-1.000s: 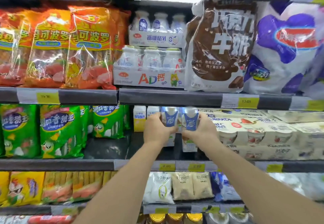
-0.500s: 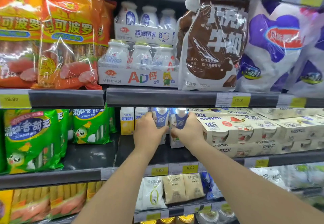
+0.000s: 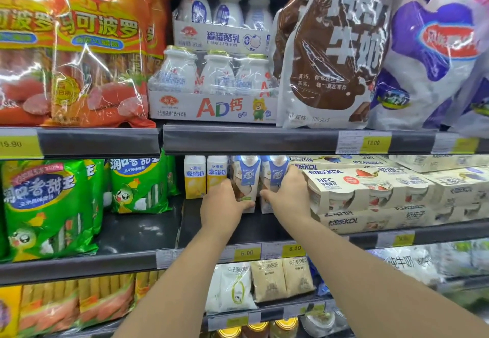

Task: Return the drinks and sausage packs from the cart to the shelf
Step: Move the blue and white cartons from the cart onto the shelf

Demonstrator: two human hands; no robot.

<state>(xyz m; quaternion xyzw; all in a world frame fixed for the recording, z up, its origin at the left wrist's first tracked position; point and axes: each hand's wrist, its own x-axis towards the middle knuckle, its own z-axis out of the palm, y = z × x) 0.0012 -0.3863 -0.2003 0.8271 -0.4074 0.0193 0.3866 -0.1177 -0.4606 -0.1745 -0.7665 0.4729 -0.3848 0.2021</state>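
Note:
Two white-and-blue drink cartons stand side by side on the middle shelf (image 3: 264, 229). My left hand (image 3: 225, 205) grips the left carton (image 3: 247, 176) low on its side. My right hand (image 3: 287, 195) grips the right carton (image 3: 275, 171), fingers curled round its right side. Both cartons rest upright on the shelf board, just right of two yellow-and-white cartons (image 3: 205, 176). Orange sausage packs (image 3: 98, 46) stand on the shelf above at the left, green sausage packs (image 3: 47, 205) on the middle shelf at the left. The cart is out of view.
Cream yogurt multipacks (image 3: 370, 192) sit tight against the right carton. Bottle multipacks (image 3: 214, 83), a brown milk bag (image 3: 330, 46) and a purple bag (image 3: 428, 54) fill the upper shelf. A bare patch of shelf board (image 3: 137, 229) lies between the green packs and my left arm.
The two cartons have gone slightly lower and deeper onto the middle shelf and now stand on it. The camera has moved closer and shifted right.

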